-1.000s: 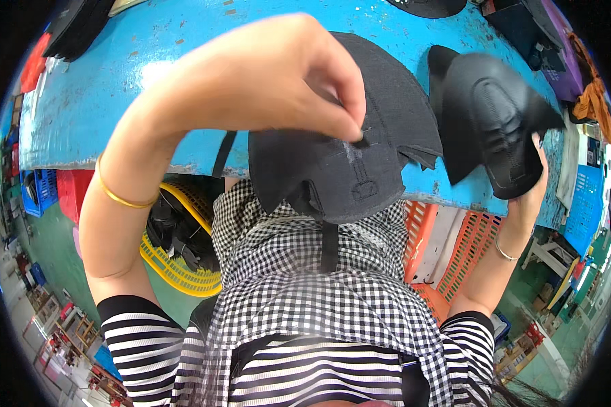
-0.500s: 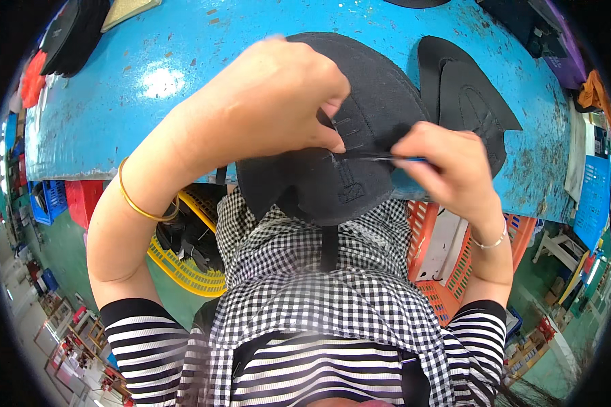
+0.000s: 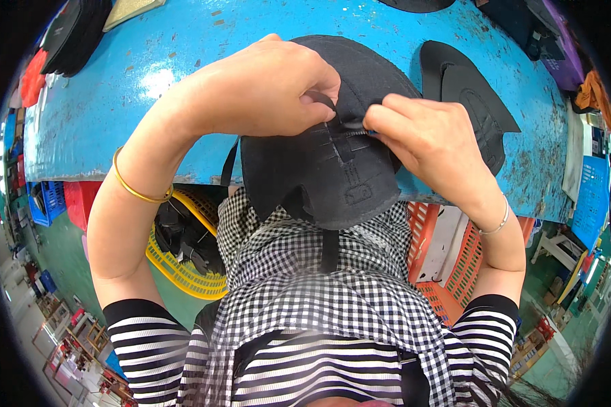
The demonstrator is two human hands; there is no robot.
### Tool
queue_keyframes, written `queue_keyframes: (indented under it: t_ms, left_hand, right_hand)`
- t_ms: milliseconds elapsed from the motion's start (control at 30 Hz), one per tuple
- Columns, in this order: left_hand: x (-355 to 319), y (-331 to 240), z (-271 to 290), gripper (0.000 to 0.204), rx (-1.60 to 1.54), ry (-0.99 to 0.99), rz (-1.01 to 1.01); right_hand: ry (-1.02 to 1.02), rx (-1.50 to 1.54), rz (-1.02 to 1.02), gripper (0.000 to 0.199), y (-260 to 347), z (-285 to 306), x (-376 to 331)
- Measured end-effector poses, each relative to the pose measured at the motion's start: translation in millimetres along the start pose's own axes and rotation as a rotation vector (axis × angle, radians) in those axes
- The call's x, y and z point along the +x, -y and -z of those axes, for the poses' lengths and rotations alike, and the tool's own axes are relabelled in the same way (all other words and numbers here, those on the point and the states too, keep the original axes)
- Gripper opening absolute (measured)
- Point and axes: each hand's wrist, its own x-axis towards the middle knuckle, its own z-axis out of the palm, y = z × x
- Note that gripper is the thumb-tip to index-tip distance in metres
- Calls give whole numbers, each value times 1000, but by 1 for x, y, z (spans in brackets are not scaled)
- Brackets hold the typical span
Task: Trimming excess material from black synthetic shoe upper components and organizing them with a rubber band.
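A rounded black fabric panel [image 3: 370,74] with stitched lines lies over the table's near edge and hangs down toward my lap. My left hand [image 3: 265,91] is closed on a narrow black strap [image 3: 324,100] at the panel's middle. Beside it, my right hand [image 3: 428,139] is closed with fingertips pinched together. A thin silvery tool tip [image 3: 357,133] shows by those fingertips, against the panel's slits; the rest of the tool is hidden in the hand. A stitched rectangle [image 3: 358,195] marks the panel's lower part.
Another black shaped panel [image 3: 478,102] lies to the right on the worn blue table [image 3: 163,129]. Stacked black pieces [image 3: 78,37] sit at the far left. Below the table edge stand a yellow basket [image 3: 183,275] holding black items and an orange crate [image 3: 455,271].
My right hand has moved left and slightly up, closer to my left hand. The thin tool, stretched out and showing blue before, is now mostly covered. The left hand has shifted slightly left and up.
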Motion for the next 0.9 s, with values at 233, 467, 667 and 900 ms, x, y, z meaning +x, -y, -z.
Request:
queue_keyframes:
  t_ms: [233,467,667,900]
  left_hand:
    - [-3,0,5,14,-12,75,66]
    - [-4,5,6,19,-181,47,43]
    - [-17,23,5,16,-661,-169,206]
    - [-28,20,61,13,-669,-696,37]
  right_hand:
    - [36,125,-177,30,-5,16,3]
    - [134,121,-189,30,-4,3,17]
    - [82,242,-220,26,13,18,9]
    - [50,-276,-24,22,79,-23,5]
